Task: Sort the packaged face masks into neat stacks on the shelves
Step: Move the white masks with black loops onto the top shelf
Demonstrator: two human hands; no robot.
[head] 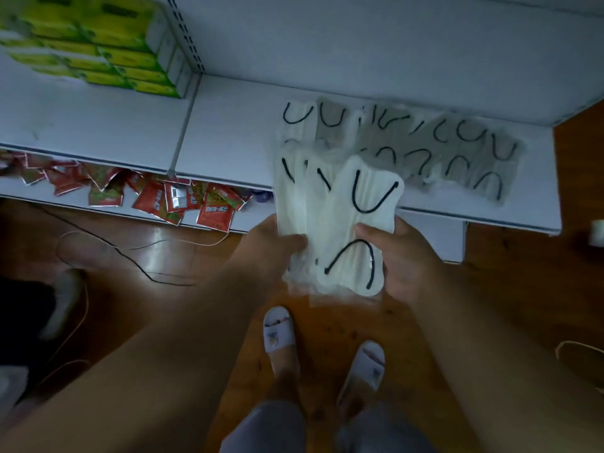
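Your left hand (277,237) and right hand (402,256) both grip a fanned bunch of white packaged masks (340,220) mid-frame, over the shelf (228,138) edge. Grey masks (457,152) lie on it, upper right.

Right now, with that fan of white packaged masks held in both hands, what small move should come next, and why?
Probably squaring the bunch first. The white packaged masks with black ear loops are splayed unevenly between the left hand and the right hand, so tapping their edges together would make a neat stack. It could then go on the white shelf, beside the grey packaged masks lying spread out there.
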